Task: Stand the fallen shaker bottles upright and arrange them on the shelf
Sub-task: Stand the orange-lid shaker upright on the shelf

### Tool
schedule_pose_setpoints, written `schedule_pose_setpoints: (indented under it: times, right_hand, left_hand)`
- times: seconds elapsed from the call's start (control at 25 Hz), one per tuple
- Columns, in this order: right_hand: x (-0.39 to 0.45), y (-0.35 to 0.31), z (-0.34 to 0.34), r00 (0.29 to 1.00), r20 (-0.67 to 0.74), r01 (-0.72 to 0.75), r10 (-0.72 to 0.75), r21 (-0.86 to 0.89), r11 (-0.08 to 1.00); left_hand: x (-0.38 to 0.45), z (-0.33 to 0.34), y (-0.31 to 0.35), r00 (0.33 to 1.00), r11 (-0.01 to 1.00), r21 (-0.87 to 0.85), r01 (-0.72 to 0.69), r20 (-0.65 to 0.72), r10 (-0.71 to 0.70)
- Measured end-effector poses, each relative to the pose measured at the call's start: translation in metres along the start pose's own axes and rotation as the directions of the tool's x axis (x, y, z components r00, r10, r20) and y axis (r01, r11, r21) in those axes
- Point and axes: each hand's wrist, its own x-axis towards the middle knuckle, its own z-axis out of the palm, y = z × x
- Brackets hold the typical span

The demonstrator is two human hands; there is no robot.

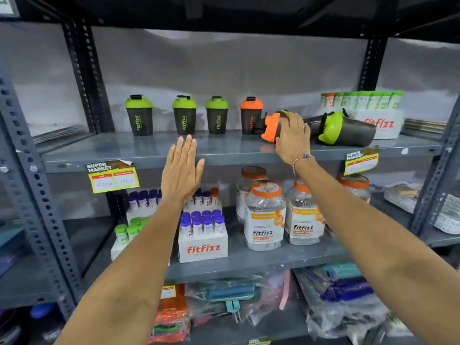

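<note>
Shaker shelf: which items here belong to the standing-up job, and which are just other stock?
Job:
- fallen orange-lid shaker, under the right hand
- fallen green-lid shaker
- four upright shakers in a row
- top shelf
- left hand, open and empty

Other stock:
- Fitfizz jars
- purple-cap tube box
- green-cap tube box
- price tags

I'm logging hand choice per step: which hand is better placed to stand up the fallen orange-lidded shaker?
Right. The right hand already rests on the fallen orange-lidded shaker, fingers over its body. The left hand hovers open and flat near the shelf edge, well left of it, touching nothing.
</note>
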Motion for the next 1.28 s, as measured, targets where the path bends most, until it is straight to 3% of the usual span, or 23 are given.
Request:
schedule_pose_setpoints:
  times: [0.32,0.68,0.96,1.12,1.28]
  right_hand:
    - [0.044,0.021,0.002,0.961,0.265,-0.05,0.078,-0.108,0.993]
    - [0.052,0.01,0.009,0.97,0.217,-0.087,0.105,-0.09,0.992]
    - [0.047,-0.029,0.004,0.988,0.136,-0.107,0.072,0.271,0.957]
    - [0.043,-0.051,0.02,0.946,0.186,-0.324,0.265,0.547,0.772]
    - [0.042,-0.068,0.029,0.913,0.21,-0.398,0.35,0.651,0.647]
  left_hand:
    - [0.006,0.016,-0.007,0.975,0.995,0.1,-0.029,-0.219,0.051]
    - [0.007,0.031,-0.01,0.94,0.99,0.141,-0.017,-0.335,0.064]
    - [0.005,0.022,-0.007,0.97,0.994,0.106,-0.031,-0.238,0.055]
    - [0.012,0.013,-0.016,0.973,0.995,0.076,-0.069,-0.217,0.084]
    - [0.02,-0.001,-0.029,0.973,0.999,0.046,0.015,-0.232,-0.004]
